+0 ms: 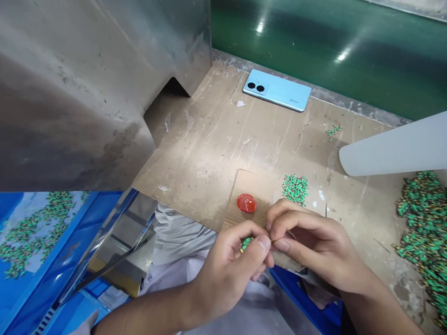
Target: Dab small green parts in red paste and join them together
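My left hand (233,265) is closed, with a few small green pieces (246,243) showing between its curled fingers. Its thumb and forefinger pinch toward the fingertips of my right hand (310,237), which is closed in a pinch too. Whatever sits between the two sets of fingertips is too small to make out. Just beyond the hands, a small red dish (247,203) rests on a piece of brown board (240,186). A little pile of green pieces with dark and yellowish ends (295,188) lies past my right hand.
A large heap of similar green pieces (424,232) covers the right side of the worktop (209,158). A white cylinder (394,144) juts in above it. Along the green belt (314,51) lies a light blue phone (277,90). A metal housing (87,93) and blue tray (84,218) stand left.
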Motion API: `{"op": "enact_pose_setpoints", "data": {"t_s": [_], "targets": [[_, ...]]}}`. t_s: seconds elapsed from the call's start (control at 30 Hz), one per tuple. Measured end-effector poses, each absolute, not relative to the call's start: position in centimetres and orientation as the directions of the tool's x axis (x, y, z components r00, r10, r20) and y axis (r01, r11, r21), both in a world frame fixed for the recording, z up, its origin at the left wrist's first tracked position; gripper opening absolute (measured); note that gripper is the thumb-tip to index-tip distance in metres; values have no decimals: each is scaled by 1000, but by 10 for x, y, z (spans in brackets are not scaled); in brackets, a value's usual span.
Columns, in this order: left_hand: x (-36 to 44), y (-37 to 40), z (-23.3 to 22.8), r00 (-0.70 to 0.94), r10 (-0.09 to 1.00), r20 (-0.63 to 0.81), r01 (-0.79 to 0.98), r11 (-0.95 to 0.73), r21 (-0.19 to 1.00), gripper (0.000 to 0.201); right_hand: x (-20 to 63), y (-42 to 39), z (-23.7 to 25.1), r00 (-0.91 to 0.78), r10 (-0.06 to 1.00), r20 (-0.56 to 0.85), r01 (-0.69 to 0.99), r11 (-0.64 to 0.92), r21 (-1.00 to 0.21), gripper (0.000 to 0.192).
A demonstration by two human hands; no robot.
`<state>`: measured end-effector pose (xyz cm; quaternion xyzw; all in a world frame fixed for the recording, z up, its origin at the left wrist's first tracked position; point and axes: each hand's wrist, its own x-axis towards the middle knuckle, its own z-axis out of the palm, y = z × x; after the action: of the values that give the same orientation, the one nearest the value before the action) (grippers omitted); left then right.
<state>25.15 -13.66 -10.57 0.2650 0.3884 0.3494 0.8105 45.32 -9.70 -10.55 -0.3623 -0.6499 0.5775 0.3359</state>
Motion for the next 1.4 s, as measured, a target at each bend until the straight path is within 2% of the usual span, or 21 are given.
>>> {"op": "enact_pose_setpoints", "data": {"t_s": [0.13, 0.23, 0.63, 0.77, 0.87, 0.97, 1.07, 1.23, 1.4], "targets": [[244, -136, -104, 414, 799, -435, -97, 514, 852, 33, 453, -95, -102, -543, 839, 40, 159, 150, -976, 11], [240, -135, -104, 403, 807, -431, 8, 467, 884, 31, 452, -94, -102, -571, 819, 58, 205, 211, -956, 12], [234, -134, -112, 437, 777, -454, 58, 479, 876, 29, 449, -87, -103, -648, 761, 15, 262, 241, -934, 13], [234, -134, -112, 441, 778, -447, 51, 476, 878, 29, 449, -86, -105, -668, 743, 48, 250, 284, -926, 13], [232, -133, -110, 435, 772, -463, 36, 499, 866, 32, 452, -88, -113, -618, 779, 103, 279, 340, -898, 14], [226, -131, -107, 454, 740, -497, -57, 581, 812, 31, 455, -87, -124, -466, 864, 193, 425, 410, -807, 15], [219, -131, -106, 508, 679, -529, -216, 695, 685, 24, 453, -83, -132, -381, 884, 271, 543, 452, -708, 14], [212, -133, -109, 526, 637, -563, -388, 769, 508, 25, 446, -78, -135, -420, 858, 295, 570, 502, -650, 12], [208, -131, -113, 513, 636, -576, -461, 770, 440, 29, 443, -77, -134, -427, 851, 306, 542, 511, -667, 14]]}}
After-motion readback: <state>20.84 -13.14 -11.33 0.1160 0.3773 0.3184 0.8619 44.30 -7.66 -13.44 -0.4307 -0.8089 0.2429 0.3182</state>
